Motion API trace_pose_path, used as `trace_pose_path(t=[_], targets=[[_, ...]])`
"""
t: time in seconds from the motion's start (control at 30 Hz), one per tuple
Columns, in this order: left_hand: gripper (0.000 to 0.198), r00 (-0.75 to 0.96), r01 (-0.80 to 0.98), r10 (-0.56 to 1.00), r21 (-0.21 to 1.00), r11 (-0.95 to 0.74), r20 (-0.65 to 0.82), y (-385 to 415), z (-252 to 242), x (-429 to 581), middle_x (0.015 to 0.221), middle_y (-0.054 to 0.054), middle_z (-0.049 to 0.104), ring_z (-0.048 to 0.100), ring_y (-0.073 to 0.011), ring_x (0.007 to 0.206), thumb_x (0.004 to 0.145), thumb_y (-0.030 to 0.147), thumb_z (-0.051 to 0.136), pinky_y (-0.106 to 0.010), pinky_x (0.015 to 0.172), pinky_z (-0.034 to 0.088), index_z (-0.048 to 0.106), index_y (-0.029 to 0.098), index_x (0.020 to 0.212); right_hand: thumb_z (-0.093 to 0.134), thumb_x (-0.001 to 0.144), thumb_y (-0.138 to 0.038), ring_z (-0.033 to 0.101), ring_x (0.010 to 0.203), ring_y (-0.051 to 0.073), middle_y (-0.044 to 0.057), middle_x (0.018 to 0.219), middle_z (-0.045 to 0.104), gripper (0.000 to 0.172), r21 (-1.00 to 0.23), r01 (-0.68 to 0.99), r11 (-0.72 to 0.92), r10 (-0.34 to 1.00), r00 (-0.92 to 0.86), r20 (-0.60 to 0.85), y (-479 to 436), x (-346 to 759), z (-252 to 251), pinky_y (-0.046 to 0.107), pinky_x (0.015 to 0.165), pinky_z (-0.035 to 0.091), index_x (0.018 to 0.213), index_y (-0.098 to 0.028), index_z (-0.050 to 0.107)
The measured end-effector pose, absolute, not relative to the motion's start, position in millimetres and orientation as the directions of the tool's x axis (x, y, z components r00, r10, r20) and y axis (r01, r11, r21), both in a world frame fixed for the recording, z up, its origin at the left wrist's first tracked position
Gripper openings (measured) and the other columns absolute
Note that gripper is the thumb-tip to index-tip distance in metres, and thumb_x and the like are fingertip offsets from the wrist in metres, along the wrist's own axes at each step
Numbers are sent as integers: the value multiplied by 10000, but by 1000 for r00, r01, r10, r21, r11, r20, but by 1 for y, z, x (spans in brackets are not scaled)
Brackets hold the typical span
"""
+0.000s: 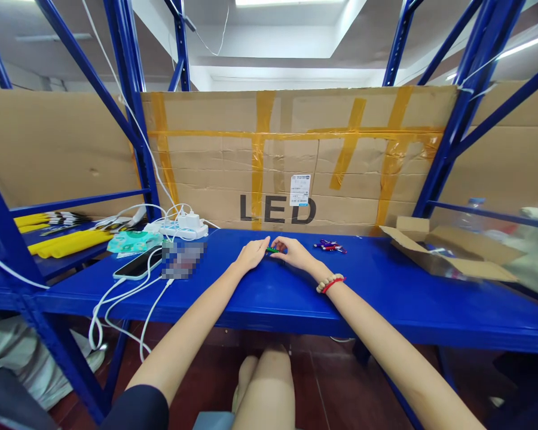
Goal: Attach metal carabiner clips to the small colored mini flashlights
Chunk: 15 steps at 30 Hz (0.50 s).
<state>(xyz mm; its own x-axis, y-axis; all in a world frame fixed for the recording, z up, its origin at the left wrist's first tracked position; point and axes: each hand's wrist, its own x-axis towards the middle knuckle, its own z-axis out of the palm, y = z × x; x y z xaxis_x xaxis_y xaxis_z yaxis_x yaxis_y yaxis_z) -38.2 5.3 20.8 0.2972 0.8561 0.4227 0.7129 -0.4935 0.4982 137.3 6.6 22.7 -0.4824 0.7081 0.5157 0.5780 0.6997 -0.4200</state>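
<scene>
Near the middle of the blue shelf, my left hand [251,254] and my right hand [292,251] meet at a small, thin green object [272,250]. Its kind is too small to make out. My right hand curls its thumb and fingers in a pinch on the object's right end. The fingers of my left hand are pressed together at the other end, partly hidden behind the back of the hand. A small pile of shiny purple and red pieces [330,246] lies to the right of my hands.
An open cardboard box [448,254] stands on the right. On the left are a phone [138,264], a teal packet [133,241], a white power strip [183,227] and loose white cables hanging over the front edge. A cardboard panel [197,173] closes off the back; blue posts flank it.
</scene>
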Motion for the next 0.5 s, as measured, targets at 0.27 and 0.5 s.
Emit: trace_pose_path(t=[0.27,0.5], targets=[[257,365,680,828,486,-549,425,12,17,-38,706,9,629,599,-168,715,935,355,344,-254,677,427,560,229,874,523,856,-437,546,629,138,41,742,636,310,-464,587,664,743,-444,501,7,134,19,265,627,412,792,-160,645],[132,317,512,795,612,-603,518,16,17,-36,577,56,540,540,-125,584,885,331,441,-230,619,395,510,219,890,381,861,-579,470,451,93,-8,563,522,485,-743,402,535,837,-368,404,13,128,14,230,498,367,633,-171,510]])
